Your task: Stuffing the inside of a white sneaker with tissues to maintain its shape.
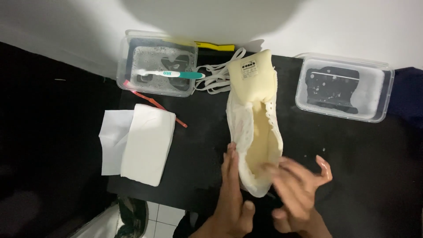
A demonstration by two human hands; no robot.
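**Both hands at the heel of a cream shoe**

The left hand (231,185) lies flat, fingers straight, along the side of the cream shoe (255,132) on the black table (202,167). The right hand (299,187) is blurred at the heel, fingers spread wide, gripping nothing that shows.

The left tub (156,64) holds soapy water, a toothbrush (174,74) across its rim. The right tub (344,87) holds water with a dark shape inside. White laces (216,77) trail by the shoe's tongue. A folded white cloth (141,143) and a red stick (154,103) lie left.
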